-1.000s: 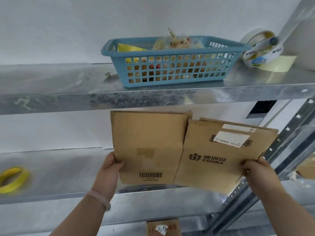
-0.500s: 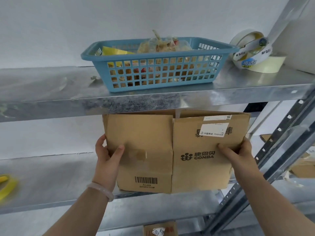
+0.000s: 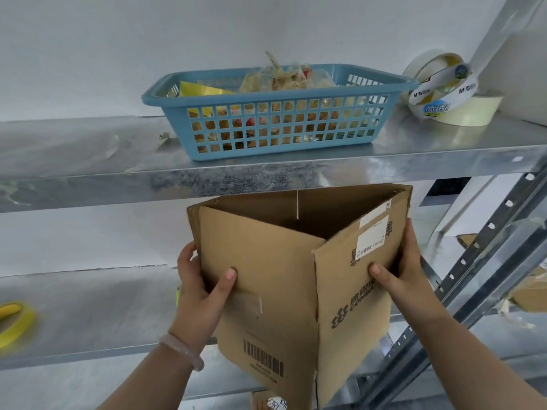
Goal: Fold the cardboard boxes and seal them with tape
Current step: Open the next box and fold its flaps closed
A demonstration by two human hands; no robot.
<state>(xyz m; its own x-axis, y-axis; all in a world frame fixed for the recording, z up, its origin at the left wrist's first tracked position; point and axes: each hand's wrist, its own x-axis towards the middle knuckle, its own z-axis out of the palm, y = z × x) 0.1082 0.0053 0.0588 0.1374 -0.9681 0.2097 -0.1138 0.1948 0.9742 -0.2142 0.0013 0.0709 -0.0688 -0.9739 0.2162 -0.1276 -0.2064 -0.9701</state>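
Observation:
A brown cardboard box point(image 3: 275, 279) with a barcode and a white label hangs in front of the metal shelves, spread into an open tube with its top open. My left hand point(image 3: 202, 287) grips its left edge, thumb on the front panel. My right hand point(image 3: 399, 272) grips its right edge, thumb across the printed panel. Rolls of clear tape point(image 3: 441, 93) lie on the upper shelf at the right. A yellow tape roll point(image 3: 13, 322) lies on the middle shelf at far left.
A blue plastic basket point(image 3: 275, 128) holding packets sits on the upper metal shelf point(image 3: 88, 161). A slanted shelf upright point(image 3: 485, 261) runs down the right side. More cardboard point(image 3: 529, 294) lies behind it, and another box point(image 3: 270, 402) shows below.
The flat cardboard has been pushed open into a box shape, its corner now pointing at me. Both hands have slid inward along its sides.

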